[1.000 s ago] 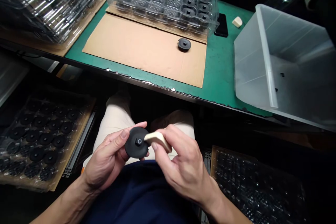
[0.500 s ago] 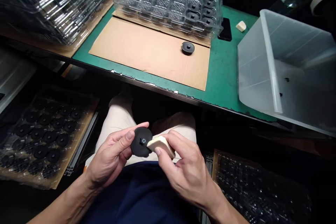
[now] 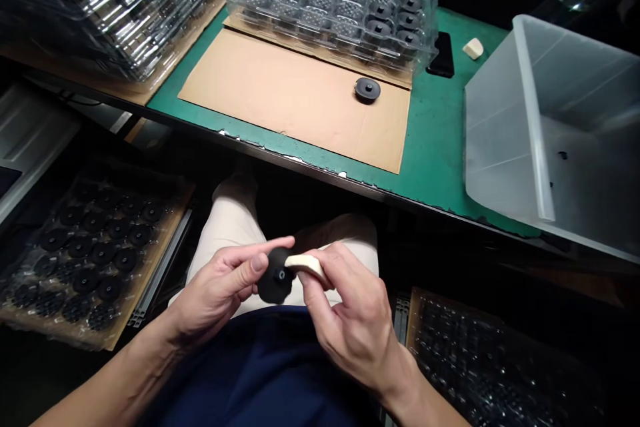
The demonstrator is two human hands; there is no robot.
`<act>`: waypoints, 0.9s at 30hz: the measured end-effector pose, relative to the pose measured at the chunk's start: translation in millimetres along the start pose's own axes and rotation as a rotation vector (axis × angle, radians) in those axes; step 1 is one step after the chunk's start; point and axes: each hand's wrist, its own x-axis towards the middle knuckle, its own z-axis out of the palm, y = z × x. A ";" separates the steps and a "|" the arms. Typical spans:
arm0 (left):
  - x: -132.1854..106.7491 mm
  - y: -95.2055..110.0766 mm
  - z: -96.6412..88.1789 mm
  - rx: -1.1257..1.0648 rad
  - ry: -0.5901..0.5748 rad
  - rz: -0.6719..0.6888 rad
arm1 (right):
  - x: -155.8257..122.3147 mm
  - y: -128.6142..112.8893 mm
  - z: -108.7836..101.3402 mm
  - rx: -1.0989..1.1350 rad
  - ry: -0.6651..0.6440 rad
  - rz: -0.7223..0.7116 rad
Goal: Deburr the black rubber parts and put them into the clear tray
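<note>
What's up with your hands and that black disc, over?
Left hand: holding black disc. Right hand: pinching cream block at disc's edge. Nothing seen blocking either hand.

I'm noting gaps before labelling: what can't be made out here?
Head view:
Far side of the round black disc: faces away, towards the left hand.
Rear of the cream block: covered by the right hand.
Translucent bin: right end cut by picture edge.
Dark specks inside: too small.
</note>
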 end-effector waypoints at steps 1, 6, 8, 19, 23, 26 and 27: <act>-0.1 -0.1 -1.8 0.021 -0.042 -0.047 | 0.3 1.7 -0.6 -0.039 0.005 -0.052; 1.9 -1.9 0.3 -0.086 -0.167 -0.153 | 5.0 5.7 -3.5 -0.125 -0.029 -0.324; 4.2 -2.7 6.1 -0.161 -0.065 -0.026 | 6.9 3.1 -1.7 -0.067 0.055 -0.208; 1.3 -0.4 -7.5 -0.025 -0.020 -0.049 | 5.9 0.8 3.5 0.023 -0.014 -0.025; 1.7 -4.3 -9.0 -0.096 -0.131 -0.195 | 8.7 5.9 -2.8 -0.071 -0.131 -0.253; 2.0 -6.9 -5.2 -0.206 -0.141 -0.214 | 12.5 7.3 -3.5 -0.137 -0.150 -0.351; 2.3 -7.0 -3.8 -0.239 -0.104 -0.175 | 13.5 7.3 -2.1 -0.143 -0.104 -0.309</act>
